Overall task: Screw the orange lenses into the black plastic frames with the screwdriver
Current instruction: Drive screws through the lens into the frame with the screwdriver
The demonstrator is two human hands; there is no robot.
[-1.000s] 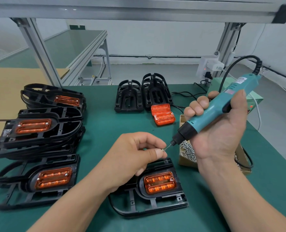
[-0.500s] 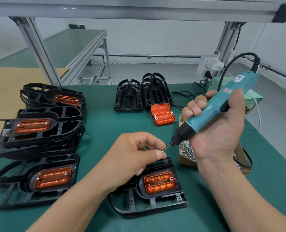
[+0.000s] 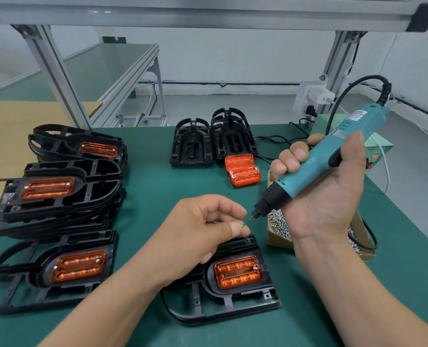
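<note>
1 screwdriver (image 3: 315,161) slants down-left, bit at screw (image 3: 242,223) in left hand (image 3: 202,229)

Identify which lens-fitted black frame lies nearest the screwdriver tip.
The front-centre frame, just below the left hand; the other lensed frames lie at the left.

White wall (image 3: 233,58), grey floor (image 3: 233,103), aluminium frame (image 3: 57,78)

Slight shift only: right hand (image 3: 325,196) has carried the teal electric screwdriver (image 3: 320,166) a little leftward, its black nose nearer the left hand (image 3: 202,229). Bit tip now against the small silver screw (image 3: 243,223) pinched between left thumb and forefinger.
</note>
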